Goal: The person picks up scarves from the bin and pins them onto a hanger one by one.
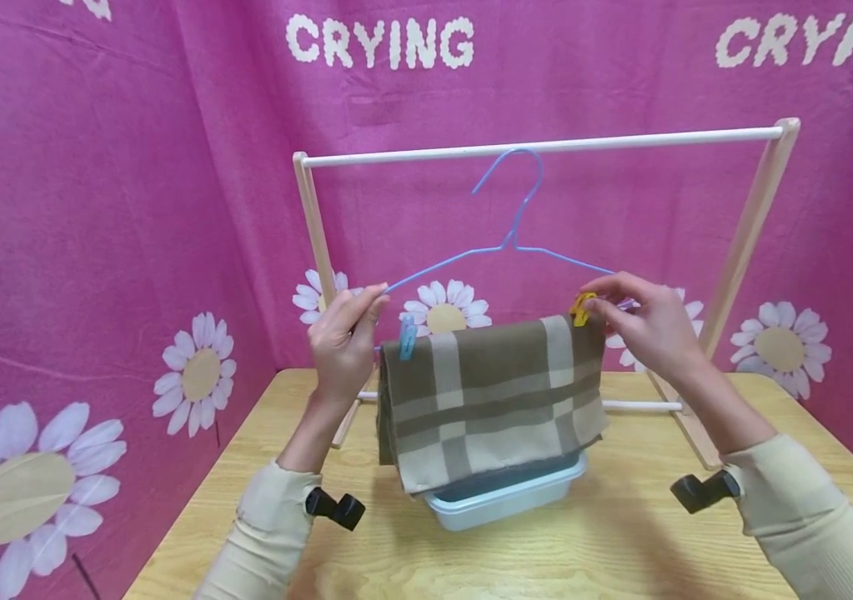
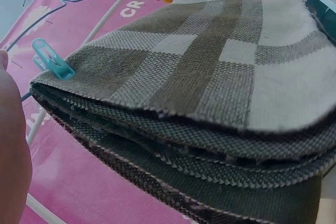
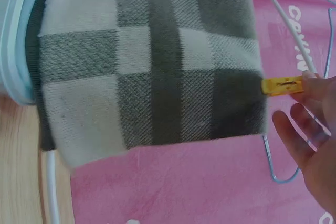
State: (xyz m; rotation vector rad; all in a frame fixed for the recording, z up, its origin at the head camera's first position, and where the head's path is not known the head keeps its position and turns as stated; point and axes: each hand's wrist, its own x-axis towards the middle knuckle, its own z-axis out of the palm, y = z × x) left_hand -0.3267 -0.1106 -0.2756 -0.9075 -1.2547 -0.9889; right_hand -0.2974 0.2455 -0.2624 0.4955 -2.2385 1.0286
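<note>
A folded checked scarf-like cloth [image 1: 501, 400] in brown, grey and cream hangs over the bottom bar of a blue wire hanger [image 1: 441, 265]. My left hand [image 1: 347, 337] grips the hanger's left end. At the cloth's top left sits a light-blue clothespin [image 1: 407, 337], also seen in the left wrist view as a turquoise clothespin [image 2: 53, 60]. With thumb and index finger, my right hand [image 1: 651, 321] pinches a yellow clothespin [image 1: 582, 308] at the cloth's top right edge. In the right wrist view the yellow clothespin [image 3: 283, 85] meets the cloth's edge.
Behind the hanger stands a wooden rack with a white rod [image 1: 426, 153]; the hook overlaps this rod in the head view. Below the cloth, a pale-blue basin [image 1: 509, 498] rests on the wooden table [image 1: 606, 533]. A pink flowered curtain [image 1: 171, 208] surrounds the table.
</note>
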